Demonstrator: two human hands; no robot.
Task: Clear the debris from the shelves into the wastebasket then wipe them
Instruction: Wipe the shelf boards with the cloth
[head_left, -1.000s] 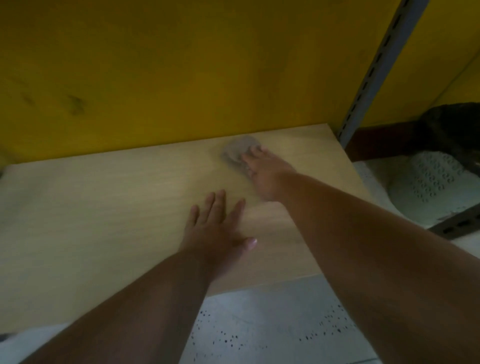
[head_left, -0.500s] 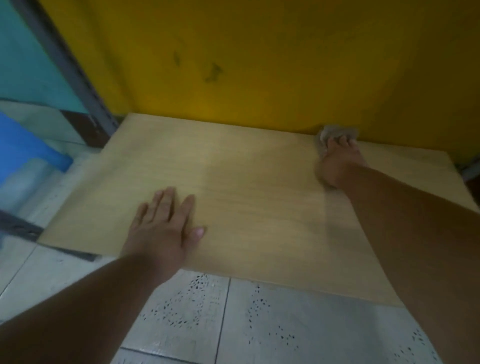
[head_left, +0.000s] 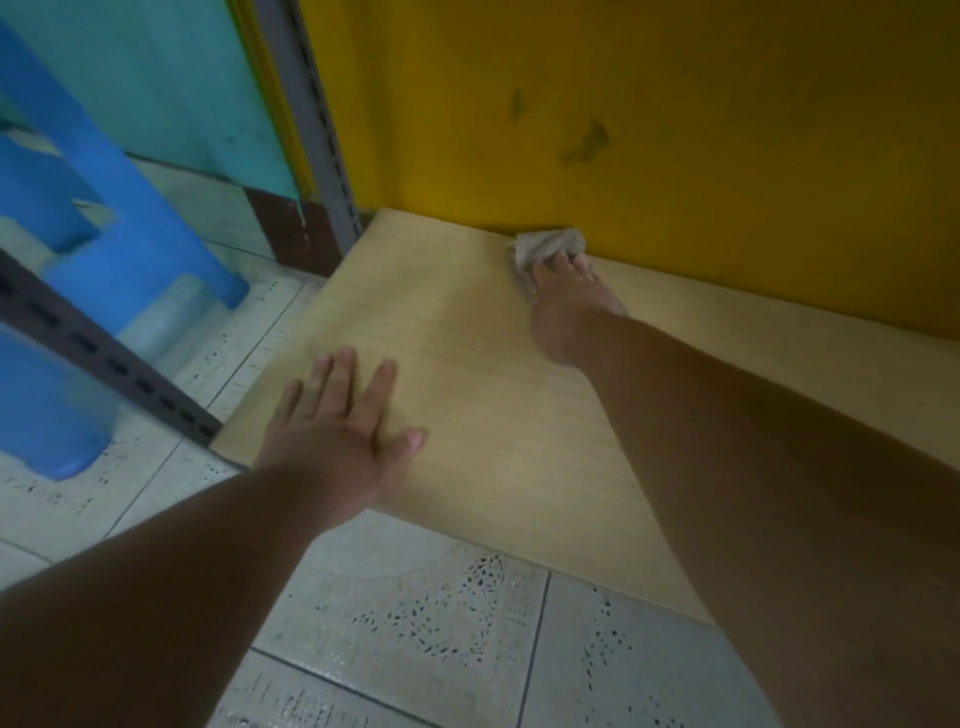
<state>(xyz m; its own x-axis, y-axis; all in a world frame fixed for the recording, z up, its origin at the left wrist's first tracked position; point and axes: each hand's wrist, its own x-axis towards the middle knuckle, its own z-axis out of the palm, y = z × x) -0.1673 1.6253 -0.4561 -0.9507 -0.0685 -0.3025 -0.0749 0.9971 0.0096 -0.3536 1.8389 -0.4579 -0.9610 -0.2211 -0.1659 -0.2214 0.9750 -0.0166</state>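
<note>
Cloth (head_left: 545, 248) slid left under right hand (head_left: 563, 306), long axis along wall.

Your left hand (head_left: 337, 431) lies flat on the shelf (head_left: 493, 441) near its front-left corner. Your right hand (head_left: 566, 306) presses the cloth (head_left: 545, 249) at the shelf's back edge, against the wall (head_left: 675, 130). Left of the shelf: an upright post (head_left: 306, 119), then a stool (head_left: 104, 234) on the floor (head_left: 415, 623).

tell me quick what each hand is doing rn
Left hand: open, flat on the shelf.
Right hand: open, fingers pressing the cloth at the shelf's back edge.
</note>
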